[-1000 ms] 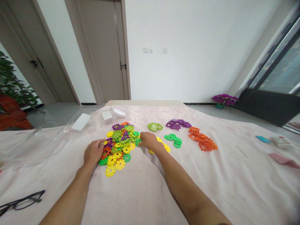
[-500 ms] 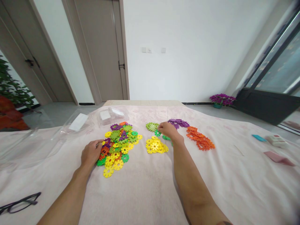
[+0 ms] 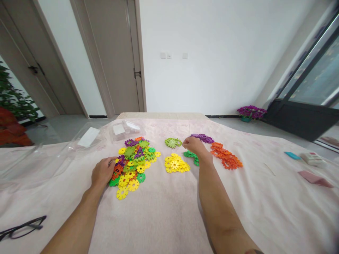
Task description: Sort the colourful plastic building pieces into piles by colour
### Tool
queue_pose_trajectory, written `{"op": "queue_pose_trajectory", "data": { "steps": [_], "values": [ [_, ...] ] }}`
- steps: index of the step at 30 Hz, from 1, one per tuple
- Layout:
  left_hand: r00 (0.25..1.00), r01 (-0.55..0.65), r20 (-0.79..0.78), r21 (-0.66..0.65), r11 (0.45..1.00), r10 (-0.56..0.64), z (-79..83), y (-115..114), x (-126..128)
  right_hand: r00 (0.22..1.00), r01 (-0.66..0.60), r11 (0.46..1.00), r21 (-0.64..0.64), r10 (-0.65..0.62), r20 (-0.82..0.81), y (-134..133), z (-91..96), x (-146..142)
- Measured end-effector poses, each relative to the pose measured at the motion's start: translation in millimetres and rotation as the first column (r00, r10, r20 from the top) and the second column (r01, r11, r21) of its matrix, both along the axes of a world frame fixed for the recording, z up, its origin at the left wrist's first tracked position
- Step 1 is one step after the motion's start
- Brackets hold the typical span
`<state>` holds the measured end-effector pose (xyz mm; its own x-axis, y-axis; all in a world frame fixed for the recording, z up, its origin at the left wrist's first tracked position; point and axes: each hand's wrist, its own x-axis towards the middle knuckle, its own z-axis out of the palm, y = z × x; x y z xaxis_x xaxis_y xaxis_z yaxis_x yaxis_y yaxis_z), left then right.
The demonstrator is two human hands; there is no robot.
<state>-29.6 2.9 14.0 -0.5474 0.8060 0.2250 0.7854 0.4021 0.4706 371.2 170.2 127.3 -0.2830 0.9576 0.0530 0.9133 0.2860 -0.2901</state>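
Observation:
My left hand (image 3: 102,173) lies at the left edge of a mixed heap of plastic snowflake discs (image 3: 134,165), fingers curled, with a small yellow disc (image 3: 117,161) at its fingertips. My right hand (image 3: 192,144) is closed above the cloth; whatever it may hold is hidden. It hovers between a light green cluster (image 3: 172,143) and the purple pieces (image 3: 202,138), partly covering the latter. Just below it lie green discs (image 3: 190,154), with yellow discs (image 3: 176,164) to their left. Orange square pieces (image 3: 225,155) spread to the right.
Clear plastic packages (image 3: 88,137) lie at the back left of the cloth-covered table (image 3: 159,218). Black-framed glasses (image 3: 25,227) rest at the front left. A blue item (image 3: 292,155), a white box (image 3: 312,159) and a pink item (image 3: 315,179) are at the right.
My right hand has shifted slightly right, away from the light green cluster. The green disc by its fingertips is no longer visible there. My left hand has stayed in place.

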Motion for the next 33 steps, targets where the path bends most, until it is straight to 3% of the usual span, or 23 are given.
{"op": "queue_pose_trajectory", "data": {
  "steps": [2, 6, 10, 15, 21, 26, 29, 33],
  "values": [
    [1.000, 0.003, 0.002, 0.003, 1.000, -0.003, 0.7, 0, 1, 0.990, -0.138, 0.989, -0.044, 0.136, -0.037, -7, 2.8, -20],
    [1.000, 0.007, 0.004, 0.008, 1.000, -0.007, 1.0, 0, 1, 0.918, -0.396, 0.910, -0.119, 0.392, -0.054, -29, 2.3, -61],
    [1.000, 0.003, 0.001, 0.014, 1.000, -0.003, 1.1, 0, 1, 0.870, -0.489, 0.867, -0.093, 0.493, 0.024, -53, -8.2, -96],
    [1.000, -0.009, 0.000, 0.008, 1.000, 0.009, 2.8, -1, 2, 0.798, -0.602, 0.797, 0.049, 0.601, 0.030, -72, -29.9, -127],
    [1.000, 0.007, -0.001, 0.014, 1.000, -0.007, 3.1, 0, 2, 0.787, -0.616, 0.774, 0.148, 0.612, 0.074, -86, -50.7, -141],
    [1.000, 0.003, -0.012, 0.016, 1.000, -0.003, 2.8, -1, 3, 0.795, -0.607, 0.776, 0.175, 0.598, 0.102, -88, -55.8, -145],
    [1.000, 0.002, -0.019, 0.020, 1.000, -0.002, 3.1, -1, 4, 0.815, -0.571, 0.799, 0.188, 0.579, 0.015, -86, -54.1, -145],
    [1.000, 0.011, -0.017, 0.015, 1.000, -0.011, 2.8, -1, 3, 0.825, -0.482, 0.855, 0.194, 0.517, -0.229, -82, -51.8, -147]
  ]
}}
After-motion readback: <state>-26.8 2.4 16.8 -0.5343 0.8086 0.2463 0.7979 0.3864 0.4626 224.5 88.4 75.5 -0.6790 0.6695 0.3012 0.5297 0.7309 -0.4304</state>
